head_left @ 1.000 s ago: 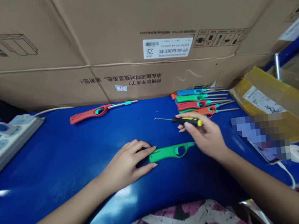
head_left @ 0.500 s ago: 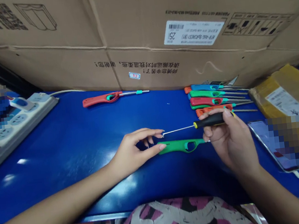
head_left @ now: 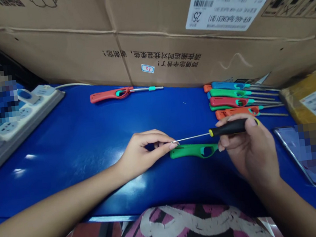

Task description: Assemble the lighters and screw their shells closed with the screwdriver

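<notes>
In my right hand [head_left: 254, 149] is a screwdriver with a black and yellow handle [head_left: 229, 127], its thin metal shaft [head_left: 193, 137] pointing left. My left hand [head_left: 147, 150] pinches thumb and fingers together around the screwdriver's tip. Whether a tiny part sits on that tip is hidden by the fingertips. Just below the shaft, a green long-nosed lighter [head_left: 190, 151] lies on the blue table, its handle end close to my left thumb. My right fingers cover the lighter's nozzle end.
A red lighter [head_left: 109, 95] lies at the back left. Several coloured lighters [head_left: 229, 97] are piled at the back right. A large cardboard box [head_left: 81, 47] walls off the back. A power strip [head_left: 23, 118] stands left; a phone [head_left: 296, 156] and a taped box [head_left: 299, 87] are right.
My left thumb and fingers have closed together on the screwdriver's tip; before, they were apart, with the thumb on the green lighter. The view has shifted slightly.
</notes>
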The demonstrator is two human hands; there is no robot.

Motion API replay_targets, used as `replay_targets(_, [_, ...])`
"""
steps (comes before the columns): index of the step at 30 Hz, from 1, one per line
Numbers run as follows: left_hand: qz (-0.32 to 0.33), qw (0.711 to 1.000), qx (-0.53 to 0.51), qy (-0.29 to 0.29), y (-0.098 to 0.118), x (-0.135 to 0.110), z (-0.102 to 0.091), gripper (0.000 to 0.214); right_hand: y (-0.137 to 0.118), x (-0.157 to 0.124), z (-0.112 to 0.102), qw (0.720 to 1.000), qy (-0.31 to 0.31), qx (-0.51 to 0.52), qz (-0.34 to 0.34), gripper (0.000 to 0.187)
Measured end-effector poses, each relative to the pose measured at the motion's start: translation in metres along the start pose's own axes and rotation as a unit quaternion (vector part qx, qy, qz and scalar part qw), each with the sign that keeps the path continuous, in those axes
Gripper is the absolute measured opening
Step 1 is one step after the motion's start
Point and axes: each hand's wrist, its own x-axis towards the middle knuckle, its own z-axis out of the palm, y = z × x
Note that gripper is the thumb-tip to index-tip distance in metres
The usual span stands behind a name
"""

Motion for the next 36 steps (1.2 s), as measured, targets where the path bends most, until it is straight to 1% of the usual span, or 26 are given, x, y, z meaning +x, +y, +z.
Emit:
replay_targets(5, [0.025, 0.999, 0.025, 0.001, -0.002, 0.000, 0.001, 0.009, 0.001, -0.001, -0.002, 0.999, -0.017, -0.041, -0.013, 0.020])
replay_targets(10, [0.057, 0.997, 0.060, -0.004, -0.002, -0.001, 0.001, 0.009, 0.001, -0.002, -0.006, 0.998, -0.039, -0.049, -0.026, 0.015])
replay_targets(16, [0.131, 0.981, 0.137, -0.046, -0.006, -0.002, 0.000, 0.013, -0.005, -0.008, -0.005, 0.993, -0.080, -0.086, -0.031, 0.014])
replay_targets(18, [0.144, 0.976, 0.148, -0.063, -0.008, -0.002, -0.001, 0.015, -0.010, -0.010, -0.002, 0.989, -0.101, -0.100, -0.034, 0.015])
replay_targets(21, [0.145, 0.974, 0.153, -0.082, -0.009, -0.003, -0.002, 0.015, -0.018, -0.015, 0.003, 0.982, -0.131, -0.125, -0.046, 0.016])
replay_targets(23, [0.139, 0.973, 0.163, -0.089, -0.010, -0.003, -0.002, 0.015, -0.023, -0.018, 0.006, 0.979, -0.131, -0.143, -0.064, 0.015])
replay_targets(26, [0.122, 0.969, 0.191, -0.100, -0.011, -0.003, -0.002, 0.042, -0.029, -0.020, 0.011, 0.974, -0.115, -0.177, -0.086, 0.014])
replay_targets(28, [0.107, 0.967, 0.201, -0.112, -0.013, -0.002, -0.002, 0.054, -0.031, -0.021, 0.014, 0.968, -0.110, -0.204, -0.098, 0.014])
replay_targets(30, [0.095, 0.967, 0.203, -0.121, -0.015, -0.002, -0.001, 0.053, -0.032, -0.022, 0.016, 0.959, -0.113, -0.232, -0.118, 0.014])
replay_targets(33, [0.085, 0.968, 0.200, -0.127, -0.019, -0.002, 0.000, 0.046, -0.031, -0.022, 0.019, 0.941, -0.115, -0.279, -0.152, 0.017])
replay_targets(36, [0.082, 0.969, 0.194, -0.128, -0.022, -0.002, 0.000, 0.042, -0.027, -0.022, 0.021, 0.934, -0.101, -0.302, -0.163, 0.016])
